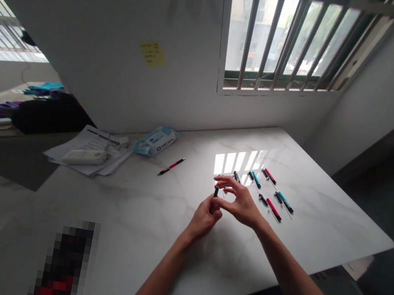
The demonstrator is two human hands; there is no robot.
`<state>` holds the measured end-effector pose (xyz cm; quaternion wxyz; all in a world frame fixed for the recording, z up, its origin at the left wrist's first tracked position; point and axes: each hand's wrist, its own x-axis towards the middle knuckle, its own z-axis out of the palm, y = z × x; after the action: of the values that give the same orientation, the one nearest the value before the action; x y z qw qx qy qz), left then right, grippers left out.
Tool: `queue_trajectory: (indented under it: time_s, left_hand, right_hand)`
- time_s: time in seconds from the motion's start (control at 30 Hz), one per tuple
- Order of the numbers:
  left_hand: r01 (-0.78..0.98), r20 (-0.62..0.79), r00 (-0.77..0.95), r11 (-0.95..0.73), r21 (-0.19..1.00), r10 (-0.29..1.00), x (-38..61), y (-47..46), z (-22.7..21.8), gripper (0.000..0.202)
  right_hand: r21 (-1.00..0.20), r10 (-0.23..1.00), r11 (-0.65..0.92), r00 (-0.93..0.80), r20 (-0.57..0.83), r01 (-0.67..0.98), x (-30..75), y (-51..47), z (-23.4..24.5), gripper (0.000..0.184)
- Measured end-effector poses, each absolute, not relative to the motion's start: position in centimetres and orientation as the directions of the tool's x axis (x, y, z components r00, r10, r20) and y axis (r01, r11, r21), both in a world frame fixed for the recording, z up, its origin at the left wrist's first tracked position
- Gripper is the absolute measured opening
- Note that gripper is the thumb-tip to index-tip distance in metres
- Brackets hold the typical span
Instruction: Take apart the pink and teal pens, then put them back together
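Observation:
My left hand [207, 215] is closed around a dark pen barrel [216, 191], whose upper end sticks up out of the fist. My right hand [238, 203] is beside it, thumb close to the barrel and fingers curved above its top, with a gap between them. Whether something tiny sits at those fingertips cannot be made out. Beyond the hands lie pens in pieces: a red barrel [273, 210], a teal barrel [285, 203], another teal barrel [256, 180] and another red barrel [270, 176], with black grips and thin refills alongside. More parts are partly hidden behind my right hand.
A whole red-and-black pen [171, 167] lies left of the hands on the marble-patterned table [120, 236]. Farther left are a wipes packet [156, 141], papers [86, 140] and a white device [84, 156]. A barred window [288, 41] and a yellow note [151, 53] are behind.

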<state>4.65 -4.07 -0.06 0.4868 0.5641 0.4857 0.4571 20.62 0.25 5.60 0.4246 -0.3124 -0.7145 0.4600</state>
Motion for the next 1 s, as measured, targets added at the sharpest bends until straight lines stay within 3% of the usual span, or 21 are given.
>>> queue_trajectory:
  time_s: [0.1,0.3,0.43,0.53,0.67,0.73,1.0]
  left_hand:
    - [0.091,0.04,0.113,-0.051,0.995,0.993,4.7,-4.1,0.0,0.017]
    - [0.06,0.014,0.129,-0.022,0.998,0.991,4.8,-4.2,0.2,0.022]
    - [0.072,0.034,0.117,-0.043,0.996,0.993,4.7,-4.1,0.4,0.022]
    - [0.066,0.047,0.073,-0.052,0.996,0.996,4.6,-3.9,0.5,0.023]
    - [0.023,0.052,0.013,-0.052,0.998,0.999,4.5,-3.8,0.7,0.023]
    - [0.013,0.052,0.003,-0.052,0.999,0.999,4.5,-3.8,0.7,0.024]
    - [0.016,0.042,-0.024,-0.041,0.999,0.999,4.5,-3.7,0.4,0.024]
  right_hand:
    - [-0.923,0.85,0.383,-0.408,0.333,0.045,20.5,0.4,5.7,0.039]
    - [-0.926,0.848,0.373,-0.381,0.368,-0.062,20.7,1.2,8.9,0.039]
    - [-0.915,0.893,0.4,-0.205,0.401,-0.045,21.7,1.7,10.2,0.036]
    - [-0.907,0.919,0.394,-0.094,0.383,0.152,22.9,1.5,8.8,0.029]
    - [-0.773,0.952,0.301,-0.218,0.214,0.559,23.6,0.6,4.8,0.022]
    - [-0.687,0.961,0.264,-0.247,0.127,0.677,23.4,0.2,2.9,0.025]
    - [-0.574,0.958,0.253,-0.285,0.035,0.779,21.8,-0.1,0.5,0.027]
